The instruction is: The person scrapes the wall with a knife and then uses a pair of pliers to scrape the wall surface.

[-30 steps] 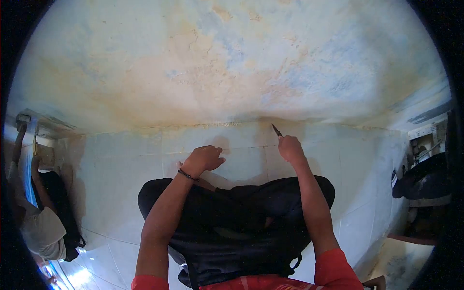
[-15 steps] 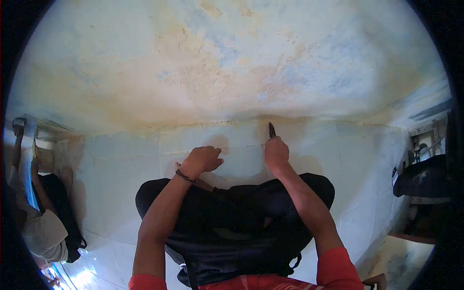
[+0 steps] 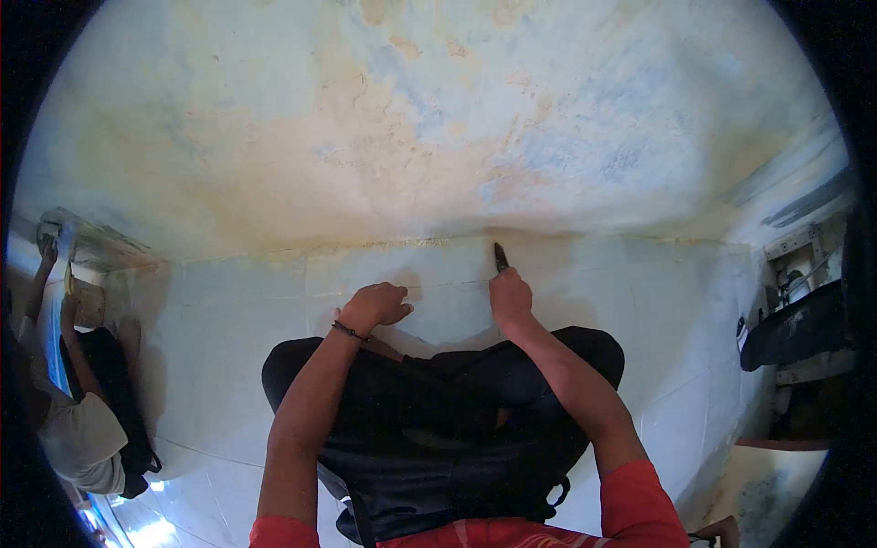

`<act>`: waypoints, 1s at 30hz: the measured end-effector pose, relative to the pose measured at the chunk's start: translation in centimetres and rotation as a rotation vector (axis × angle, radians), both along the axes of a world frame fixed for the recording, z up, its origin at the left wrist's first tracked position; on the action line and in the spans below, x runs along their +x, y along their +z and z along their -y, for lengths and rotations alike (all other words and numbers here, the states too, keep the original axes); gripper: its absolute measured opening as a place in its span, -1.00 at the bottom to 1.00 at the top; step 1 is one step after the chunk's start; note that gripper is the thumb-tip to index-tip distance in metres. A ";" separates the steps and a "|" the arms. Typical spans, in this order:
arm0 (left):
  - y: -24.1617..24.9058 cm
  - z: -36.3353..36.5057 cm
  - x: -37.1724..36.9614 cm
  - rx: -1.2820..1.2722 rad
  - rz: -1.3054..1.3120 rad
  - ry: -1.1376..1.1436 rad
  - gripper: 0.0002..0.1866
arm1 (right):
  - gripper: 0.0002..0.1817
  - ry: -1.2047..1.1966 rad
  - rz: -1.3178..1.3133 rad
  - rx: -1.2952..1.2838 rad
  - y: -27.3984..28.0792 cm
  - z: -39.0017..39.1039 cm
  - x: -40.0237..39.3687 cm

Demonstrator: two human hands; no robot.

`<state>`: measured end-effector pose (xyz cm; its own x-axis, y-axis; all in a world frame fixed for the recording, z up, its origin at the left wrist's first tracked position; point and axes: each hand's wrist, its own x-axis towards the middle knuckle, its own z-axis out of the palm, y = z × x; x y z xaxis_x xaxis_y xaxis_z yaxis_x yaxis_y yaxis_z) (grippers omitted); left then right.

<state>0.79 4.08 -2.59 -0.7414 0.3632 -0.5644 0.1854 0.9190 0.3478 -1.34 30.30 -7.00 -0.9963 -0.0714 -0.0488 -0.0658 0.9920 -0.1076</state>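
My right hand (image 3: pixel 511 299) is closed around the handle of a dark, pointed knife (image 3: pixel 500 257). Its blade points up toward the seam where the stained wall (image 3: pixel 438 164) meets the pale tiles (image 3: pixel 347 265), with the tip just short of that line. My left hand (image 3: pixel 377 306) hovers in front of my left knee with loosely bent fingers, thumb apart, and nothing in it; a dark bracelet circles the wrist. Rough, flaky residue (image 3: pixel 416 242) runs along the seam to the left of the blade.
At the far left, another person in a pale shirt (image 3: pixel 84 443) sits with both hands raised toward tools at the wall. A black bag-like thing (image 3: pixel 795 329) is at the right. My crossed legs in black trousers (image 3: pixel 292 365) lie below my hands.
My right hand and the knife have shifted slightly left and down in view, the blade tip now a little lower than the seam. The left hand has barely moved.
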 end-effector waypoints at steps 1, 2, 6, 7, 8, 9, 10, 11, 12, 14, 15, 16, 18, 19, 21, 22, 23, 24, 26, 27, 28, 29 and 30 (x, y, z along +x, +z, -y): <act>0.0 0.0 0.0 0.010 -0.001 0.000 -0.48 | -0.83 0.098 0.016 0.040 0.4 0.2 0.3; -0.1 0.0 -0.1 0.011 -0.002 0.001 -0.48 | -0.83 0.099 0.016 0.041 0.7 0.6 0.5; -0.1 -0.1 -0.1 0.040 -0.021 0.025 -0.54 | -0.64 0.259 0.322 -0.089 2.8 3.6 1.3; -0.2 0.0 0.0 0.062 -0.047 0.046 -0.59 | -0.68 0.249 0.318 -0.126 3.2 4.1 1.4; -0.3 0.1 0.0 0.054 -0.042 0.050 -0.59 | -0.71 0.240 0.316 -0.163 3.5 4.7 1.5; -0.4 0.2 0.1 0.066 -0.078 0.054 -0.59 | -0.71 0.246 0.322 -0.170 3.2 4.7 1.2; -0.4 0.2 0.1 0.079 -0.114 0.060 -0.60 | -0.70 0.199 0.312 -0.191 3.0 3.9 0.7; -0.4 0.2 0.1 0.078 -0.108 0.070 -0.60 | -0.68 0.153 0.303 -0.208 2.7 3.3 0.3; 0.3 0.0 0.1 0.082 -0.113 0.054 -0.58 | -0.68 0.163 0.310 -0.206 3.3 2.9 0.2; 1.1 -0.3 -0.2 0.088 -0.111 0.046 -0.55 | -0.67 -0.334 0.657 -0.857 4.8 2.5 0.6; 1.4 -0.6 -0.4 0.087 -0.104 0.039 -0.55 | -0.67 -0.333 0.665 -0.851 4.1 2.5 0.9; 1.6 -0.9 -0.7 0.087 -0.096 0.029 -0.56 | -0.68 -0.543 0.734 -1.143 3.2 2.6 1.2; 2.1 -1.5 -1.0 0.078 -0.087 0.019 -0.56 | -0.69 -0.778 0.802 -1.426 2.4 3.2 1.7; 2.3 -1.6 -0.9 0.066 -0.089 0.006 -0.57 | -0.72 -0.892 0.749 -1.522 3.0 4.1 1.9; 2.1 -1.7 -0.6 0.085 -0.111 0.003 -0.57 | -0.75 -1.018 0.696 -1.613 2.4 4.6 1.9; 2.1 -1.8 -0.7 0.106 -0.150 0.002 -0.58 | -0.76 -1.040 0.656 -1.667 1.5 4.5 1.7; 2.3 -1.9 -0.7 0.108 -0.142 0.001 -0.58 | -0.77 -1.060 0.613 -1.721 0.8 4.4 1.6; 2.6 -2.0 -0.9 0.084 -0.117 -0.001 -0.58 | -0.77 -1.066 0.614 -1.716 0.6 4.3 1.5; 2.3 -2.3 -1.1 0.063 -0.090 -0.002 -0.58 | -0.78 -0.972 0.736 -1.791 0.1 4.3 1.3; 2.0 -2.1 -0.9 0.082 -0.135 0.011 -0.61 | -0.78 -0.976 0.735 -1.790 0.4 4.6 1.2; 1.7 -2.1 -0.8 0.100 -0.180 0.022 -0.64 | -0.78 -0.920 0.839 -1.766 0.7 4.9 1.2; 1.5 -2.1 -0.7 0.100 -0.176 0.018 -0.64 | -0.77 -0.863 0.942 -1.741 1.0 5.2 1.4; 1.4 -2.0 -0.8 0.103 -0.179 0.018 -0.64 | -0.77 -0.868 0.941 -1.746 1.5 5.6 1.6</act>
